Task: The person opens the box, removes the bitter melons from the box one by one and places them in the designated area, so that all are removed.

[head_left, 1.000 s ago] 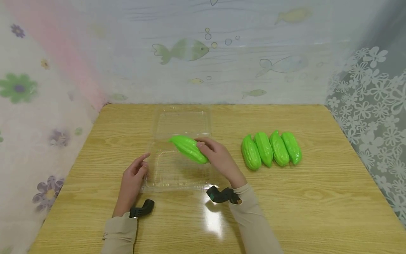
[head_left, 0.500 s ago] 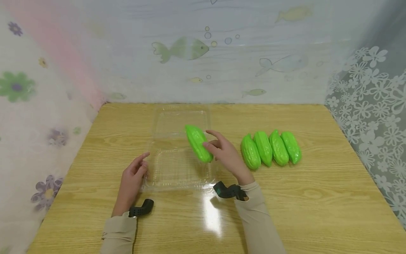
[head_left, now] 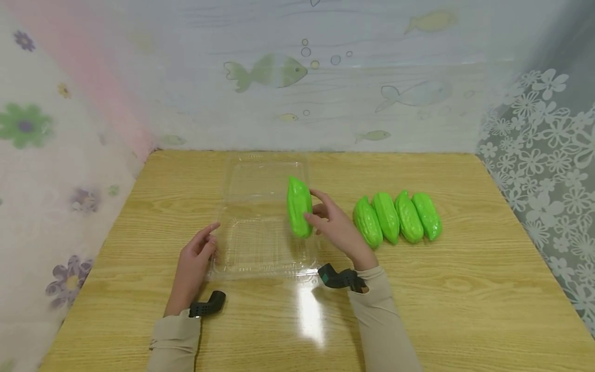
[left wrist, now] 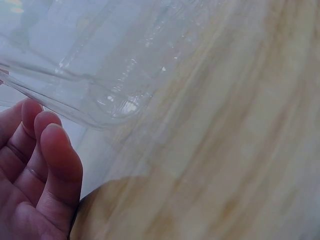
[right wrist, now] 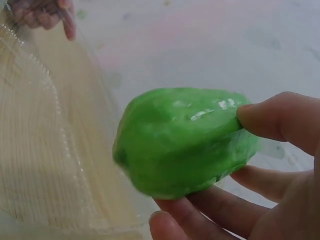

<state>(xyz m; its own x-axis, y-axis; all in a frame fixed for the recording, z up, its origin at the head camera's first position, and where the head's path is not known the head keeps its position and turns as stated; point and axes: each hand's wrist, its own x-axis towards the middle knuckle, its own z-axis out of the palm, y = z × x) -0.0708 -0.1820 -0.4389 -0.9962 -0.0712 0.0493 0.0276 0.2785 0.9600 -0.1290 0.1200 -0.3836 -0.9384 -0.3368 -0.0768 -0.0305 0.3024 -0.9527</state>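
Observation:
My right hand (head_left: pixel 338 228) holds a glossy, ridged green bitter gourd (head_left: pixel 297 209) above the right side of a clear plastic clamshell box (head_left: pixel 260 271). In the right wrist view, the thumb presses the top of the gourd (right wrist: pixel 180 142) and the fingers support it from below. The box lies with its lid (head_left: pixel 267 181) folded back toward the wall. At the box's left edge rests my left hand (head_left: pixel 195 261), index finger stretched out. Its loosely bent fingers (left wrist: pixel 62 152) are right at the transparent rim (left wrist: pixel 95 117) in the left wrist view.
Several more green gourds (head_left: pixel 395 219) lie side by side on the wooden table (head_left: pixel 465 299), to the right of my right hand. A wall covering with printed fish (head_left: pixel 274 72) stands behind the table's far edge. Black camera mounts (head_left: pixel 341 279) sit on both wrists.
The right hand has moved a little to the right, still holding the gourd, which has turned from lying slantwise to nearly upright in the head view. The left hand has stayed put.

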